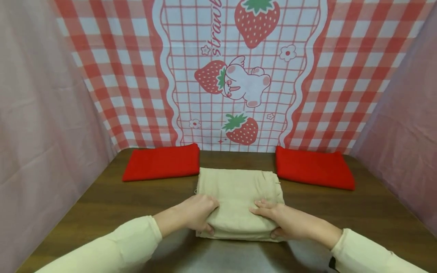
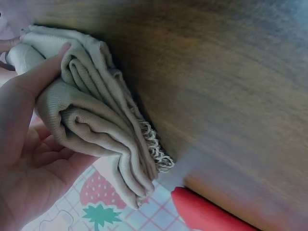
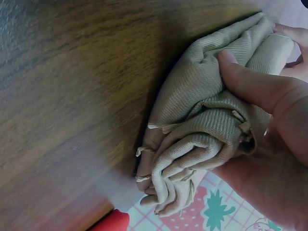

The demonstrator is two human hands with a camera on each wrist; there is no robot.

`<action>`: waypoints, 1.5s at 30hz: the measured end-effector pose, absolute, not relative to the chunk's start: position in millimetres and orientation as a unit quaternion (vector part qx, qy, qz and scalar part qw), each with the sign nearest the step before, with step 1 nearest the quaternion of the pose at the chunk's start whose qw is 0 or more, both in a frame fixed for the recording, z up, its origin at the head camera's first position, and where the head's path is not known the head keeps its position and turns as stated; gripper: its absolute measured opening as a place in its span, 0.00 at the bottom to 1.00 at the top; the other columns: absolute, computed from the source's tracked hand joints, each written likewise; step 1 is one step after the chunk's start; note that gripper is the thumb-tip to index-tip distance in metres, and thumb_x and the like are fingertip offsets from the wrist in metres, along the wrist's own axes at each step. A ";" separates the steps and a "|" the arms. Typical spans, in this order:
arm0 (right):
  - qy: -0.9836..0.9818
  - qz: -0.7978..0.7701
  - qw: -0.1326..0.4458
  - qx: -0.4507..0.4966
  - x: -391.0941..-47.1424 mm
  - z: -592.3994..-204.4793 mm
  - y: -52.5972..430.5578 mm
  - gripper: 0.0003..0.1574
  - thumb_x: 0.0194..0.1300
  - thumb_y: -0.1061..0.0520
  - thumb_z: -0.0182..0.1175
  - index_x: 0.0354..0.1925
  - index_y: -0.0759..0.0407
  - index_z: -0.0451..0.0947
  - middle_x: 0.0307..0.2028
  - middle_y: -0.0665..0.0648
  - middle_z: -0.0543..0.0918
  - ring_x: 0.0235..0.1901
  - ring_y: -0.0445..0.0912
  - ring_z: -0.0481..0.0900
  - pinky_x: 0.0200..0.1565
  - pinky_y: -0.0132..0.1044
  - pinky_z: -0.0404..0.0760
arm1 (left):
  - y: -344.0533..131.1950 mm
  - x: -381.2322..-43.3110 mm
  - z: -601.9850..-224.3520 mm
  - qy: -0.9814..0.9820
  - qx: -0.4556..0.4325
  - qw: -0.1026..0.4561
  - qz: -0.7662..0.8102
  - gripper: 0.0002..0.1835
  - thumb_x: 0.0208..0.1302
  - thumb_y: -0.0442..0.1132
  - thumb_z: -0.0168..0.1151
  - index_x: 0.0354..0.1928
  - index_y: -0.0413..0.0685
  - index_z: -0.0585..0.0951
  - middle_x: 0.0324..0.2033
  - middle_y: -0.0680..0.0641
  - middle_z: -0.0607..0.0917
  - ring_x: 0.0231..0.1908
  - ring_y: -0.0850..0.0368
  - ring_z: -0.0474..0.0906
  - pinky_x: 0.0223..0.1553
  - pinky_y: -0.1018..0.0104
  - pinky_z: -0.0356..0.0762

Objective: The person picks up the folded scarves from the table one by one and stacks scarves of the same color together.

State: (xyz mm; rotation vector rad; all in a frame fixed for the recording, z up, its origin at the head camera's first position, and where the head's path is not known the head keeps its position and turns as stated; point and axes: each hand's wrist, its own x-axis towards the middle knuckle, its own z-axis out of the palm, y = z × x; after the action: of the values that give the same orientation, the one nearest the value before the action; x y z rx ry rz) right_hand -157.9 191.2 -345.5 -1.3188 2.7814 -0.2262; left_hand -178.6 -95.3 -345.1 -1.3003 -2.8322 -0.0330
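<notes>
A beige cloth [image 1: 240, 201], folded into a thick rectangular bundle, lies on the wooden table in the middle of the head view. My left hand [image 1: 199, 212] grips its near left side, fingers over the top and thumb at the front edge. On the near right side, my right hand [image 1: 290, 220] holds it the same way. Rolled layers and a looped fringe [image 2: 156, 149] show at the cloth's left end in the left wrist view. From the right wrist, the right thumb [image 3: 245, 82] presses into the layers, and loose threads stick out.
Folded red cloths lie on the table's far part, one at the left [image 1: 162, 163] and one at the right [image 1: 314, 168]. Behind the brown table [image 1: 112, 212] hangs a checked strawberry curtain [image 1: 136, 76]. Pale pink drapes [image 1: 44, 113] flank both sides.
</notes>
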 end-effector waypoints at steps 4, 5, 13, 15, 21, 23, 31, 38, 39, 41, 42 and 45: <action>0.903 -0.073 0.024 -0.422 -159.7 -343.6 194.5 0.47 0.45 0.61 0.75 0.64 0.59 0.70 0.64 0.65 0.73 0.63 0.62 0.72 0.59 0.55 0.75 | -89.7 -183.5 -342.7 -0.908 -0.418 0.012 -0.012 0.23 0.39 0.51 0.80 0.31 0.48 0.78 0.27 0.54 0.82 0.28 0.62 0.77 0.31 0.72 0.76; 0.903 -0.073 0.024 -0.422 -160.4 -343.6 194.9 0.47 0.45 0.61 0.75 0.64 0.59 0.70 0.64 0.65 0.73 0.63 0.62 0.72 0.59 0.55 0.75 | -89.2 -183.9 -342.7 -0.908 -0.418 0.012 -0.011 0.23 0.39 0.51 0.80 0.31 0.48 0.78 0.27 0.54 0.82 0.29 0.62 0.77 0.31 0.71 0.76; 0.901 -0.074 0.041 -0.425 -165.6 -343.6 191.7 0.46 0.47 0.60 0.74 0.65 0.58 0.70 0.64 0.64 0.73 0.64 0.62 0.71 0.61 0.57 0.72 | -92.6 -185.7 -344.7 -0.911 -0.413 0.012 0.002 0.23 0.39 0.52 0.80 0.31 0.49 0.78 0.27 0.54 0.82 0.28 0.62 0.77 0.31 0.71 0.76; 0.900 -0.075 0.042 -0.428 -167.6 -342.9 190.9 0.47 0.46 0.60 0.74 0.65 0.59 0.70 0.64 0.65 0.73 0.63 0.62 0.71 0.61 0.57 0.72 | -93.2 -186.6 -344.6 -0.910 -0.414 0.015 0.005 0.23 0.39 0.53 0.79 0.31 0.49 0.78 0.27 0.54 0.82 0.28 0.62 0.77 0.30 0.71 0.75; 0.896 -0.073 0.041 -0.437 -176.0 -342.1 191.3 0.47 0.46 0.61 0.74 0.64 0.61 0.70 0.63 0.66 0.74 0.63 0.62 0.72 0.61 0.56 0.73 | -92.0 -192.5 -345.9 -0.914 -0.406 0.009 0.011 0.24 0.40 0.54 0.79 0.33 0.49 0.79 0.28 0.54 0.83 0.28 0.63 0.77 0.30 0.70 0.75; 0.895 -0.071 0.038 -0.439 -178.1 -342.3 191.9 0.47 0.45 0.61 0.75 0.64 0.61 0.70 0.63 0.66 0.74 0.62 0.62 0.72 0.61 0.56 0.73 | -91.7 -194.3 -346.1 -0.915 -0.404 0.006 0.011 0.24 0.40 0.54 0.79 0.33 0.49 0.80 0.28 0.54 0.83 0.28 0.63 0.77 0.29 0.70 0.75; 0.890 -0.075 0.039 -0.448 -185.1 -342.1 193.7 0.46 0.45 0.60 0.75 0.64 0.60 0.70 0.63 0.64 0.75 0.62 0.61 0.73 0.61 0.55 0.73 | -90.9 -200.0 -346.4 -0.915 -0.403 0.000 -0.002 0.24 0.38 0.53 0.80 0.33 0.48 0.80 0.28 0.53 0.84 0.29 0.62 0.78 0.31 0.70 0.76; 0.887 -0.075 0.038 -0.455 -190.6 -340.4 194.3 0.45 0.46 0.61 0.74 0.64 0.61 0.71 0.62 0.64 0.75 0.62 0.61 0.73 0.60 0.55 0.74 | -87.7 -206.3 -341.4 -0.924 -0.379 -0.044 -0.009 0.26 0.38 0.52 0.80 0.36 0.47 0.80 0.31 0.53 0.83 0.31 0.62 0.76 0.34 0.70 0.76; 0.887 -0.076 0.040 -0.454 -191.0 -340.1 194.3 0.45 0.46 0.61 0.74 0.64 0.62 0.70 0.62 0.65 0.75 0.62 0.61 0.73 0.61 0.55 0.74 | -87.5 -207.1 -340.9 -0.925 -0.376 -0.049 -0.008 0.26 0.39 0.52 0.80 0.37 0.47 0.80 0.31 0.53 0.83 0.31 0.63 0.76 0.34 0.70 0.76; 0.886 -0.077 0.039 -0.455 -192.3 -340.1 194.3 0.45 0.46 0.61 0.74 0.64 0.62 0.70 0.62 0.66 0.75 0.62 0.62 0.73 0.60 0.55 0.74 | -87.2 -209.1 -341.1 -0.926 -0.373 -0.054 -0.010 0.27 0.39 0.52 0.80 0.38 0.46 0.80 0.31 0.53 0.83 0.30 0.63 0.75 0.33 0.71 0.75; 0.887 -0.078 0.041 -0.454 -192.8 -340.1 194.3 0.45 0.47 0.61 0.74 0.64 0.62 0.70 0.62 0.66 0.75 0.62 0.62 0.73 0.60 0.55 0.74 | -87.2 -210.0 -341.1 -0.927 -0.372 -0.055 -0.012 0.27 0.39 0.52 0.80 0.38 0.46 0.80 0.32 0.53 0.83 0.30 0.63 0.75 0.34 0.71 0.75; 0.887 -0.078 0.042 -0.452 -194.6 -340.3 194.4 0.46 0.46 0.61 0.74 0.64 0.62 0.70 0.62 0.67 0.74 0.62 0.63 0.73 0.60 0.56 0.73 | -87.1 -212.6 -341.8 -0.926 -0.374 -0.056 -0.019 0.26 0.39 0.52 0.80 0.38 0.46 0.80 0.31 0.53 0.83 0.30 0.63 0.74 0.33 0.71 0.74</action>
State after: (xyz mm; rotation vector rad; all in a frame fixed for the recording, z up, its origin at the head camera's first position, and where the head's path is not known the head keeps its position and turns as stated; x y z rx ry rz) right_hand -194.6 194.4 -340.3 -1.3840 2.7149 -0.2395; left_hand -212.6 -87.1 -341.8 -1.2173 -3.0166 -0.0615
